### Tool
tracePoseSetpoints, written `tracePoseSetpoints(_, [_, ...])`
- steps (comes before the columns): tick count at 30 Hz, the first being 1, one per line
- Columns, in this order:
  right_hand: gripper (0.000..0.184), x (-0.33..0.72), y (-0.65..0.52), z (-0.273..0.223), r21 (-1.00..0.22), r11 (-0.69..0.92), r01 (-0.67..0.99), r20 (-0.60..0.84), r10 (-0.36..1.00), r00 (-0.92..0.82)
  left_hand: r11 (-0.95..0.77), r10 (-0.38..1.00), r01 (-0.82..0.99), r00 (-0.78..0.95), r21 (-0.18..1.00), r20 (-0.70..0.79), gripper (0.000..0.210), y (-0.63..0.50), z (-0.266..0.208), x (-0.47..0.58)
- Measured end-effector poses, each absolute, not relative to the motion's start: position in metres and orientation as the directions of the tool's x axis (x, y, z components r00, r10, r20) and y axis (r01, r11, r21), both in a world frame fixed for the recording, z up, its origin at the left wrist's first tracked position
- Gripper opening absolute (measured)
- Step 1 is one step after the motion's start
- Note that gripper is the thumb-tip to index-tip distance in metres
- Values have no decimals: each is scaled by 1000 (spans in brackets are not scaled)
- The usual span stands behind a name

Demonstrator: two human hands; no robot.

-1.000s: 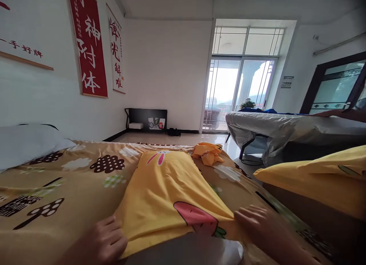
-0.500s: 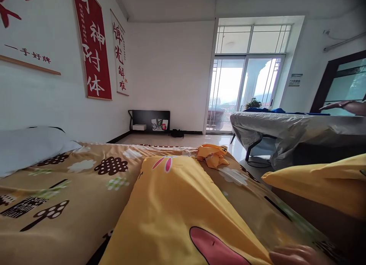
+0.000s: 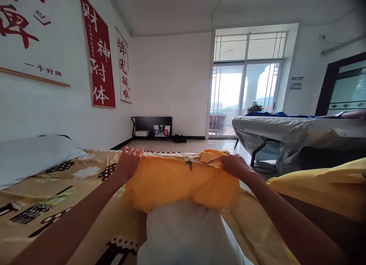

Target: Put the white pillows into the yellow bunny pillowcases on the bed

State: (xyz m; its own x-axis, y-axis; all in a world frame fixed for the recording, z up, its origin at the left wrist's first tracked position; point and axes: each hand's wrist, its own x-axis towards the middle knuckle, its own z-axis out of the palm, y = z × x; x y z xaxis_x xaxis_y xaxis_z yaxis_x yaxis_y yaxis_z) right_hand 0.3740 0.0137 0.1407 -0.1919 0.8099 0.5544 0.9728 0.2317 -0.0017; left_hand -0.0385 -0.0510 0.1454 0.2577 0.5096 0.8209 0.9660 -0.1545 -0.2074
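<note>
Left hand [image 3: 130, 162]: raised at the far left corner of the pillowcase, with the fingers curled together and clamped on its edge.
Right hand [image 3: 234, 164]: placed at the opposite corner, fingers bent and closed on the cloth; the thumb cannot be made out clearly.
Pillowcase [image 3: 177, 181]: stretched between both hands over the bed, orange-yellow, its lower folds blurred; a small red and green print is shown near the upper edge.
White pillow [image 3: 185, 238]: laid below the pillowcase, its far end covered by the cloth; how much is enclosed cannot be told.
Bedsheet [image 3: 94, 215]: spread beneath, tan, printed with brown and white shapes.
Crumpled cloth [image 3: 210, 155]: left at the far side of the bed, just beyond the pillowcase, partly hidden by it.
Side pillow [image 3: 31, 160]: rested at the left, by the wall.
Yellow cloth [image 3: 323, 183]: seen at the right edge, near the right forearm.
Table [image 3: 286, 126]: covered in clear plastic, with another person's hand [image 3: 353, 114] held at its far right.
</note>
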Motion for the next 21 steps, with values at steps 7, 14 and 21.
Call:
tracePoseSetpoints(7, [33,332,2,70,186,477,859,825,399,-401,-442,512,828,549,-345,661,36,-45,63,21])
tracePoseSetpoints(14, [50,321,22,3,-65,590,805,389,757,-524,-425,883,894,376,140,281,56,1,32,20])
tracePoseSetpoints(21, [63,316,55,-41,-344,509,789,248,860,-447,-242,965,863,168,443,200,55,41,-54,-1])
